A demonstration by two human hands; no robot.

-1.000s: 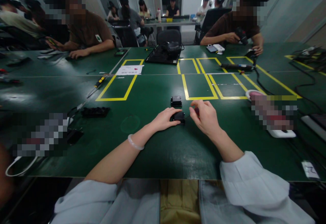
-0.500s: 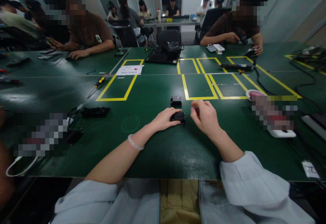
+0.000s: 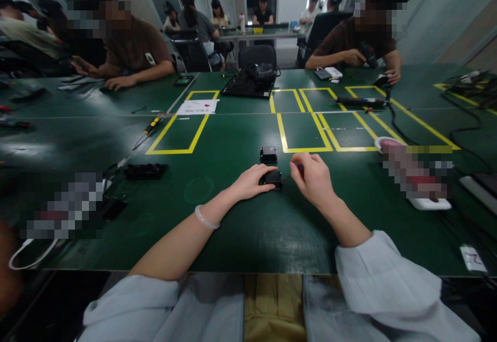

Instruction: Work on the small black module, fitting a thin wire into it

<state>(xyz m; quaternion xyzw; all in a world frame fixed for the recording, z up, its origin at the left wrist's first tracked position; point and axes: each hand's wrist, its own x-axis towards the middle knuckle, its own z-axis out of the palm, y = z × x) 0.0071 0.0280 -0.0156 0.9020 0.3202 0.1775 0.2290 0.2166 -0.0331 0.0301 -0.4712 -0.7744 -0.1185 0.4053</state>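
My left hand (image 3: 252, 181) rests on the green table, its thumb and fingers closed around the sides of a small black block-shaped part (image 3: 273, 179). A second black block-shaped part (image 3: 268, 154) sits just beyond it, apart from the fingers. To the right, my right hand (image 3: 312, 176) hovers close by with its fingers curled into a pinch. Something dark shows between those fingers, too small and hidden to name. A gap separates the right fingertips from the held part.
A screwdriver (image 3: 152, 126) and a black slotted part (image 3: 145, 171) lie to the left. Yellow tape (image 3: 306, 150) marks rectangles on the table (image 3: 233, 243). A blurred-out phone-like object (image 3: 430, 203) lies at right. Two co-workers sit opposite; a black panel (image 3: 248, 85) lies between them.
My hands and both black parts look unmoved. The co-worker at the far left has slightly tilted the object in one hand.
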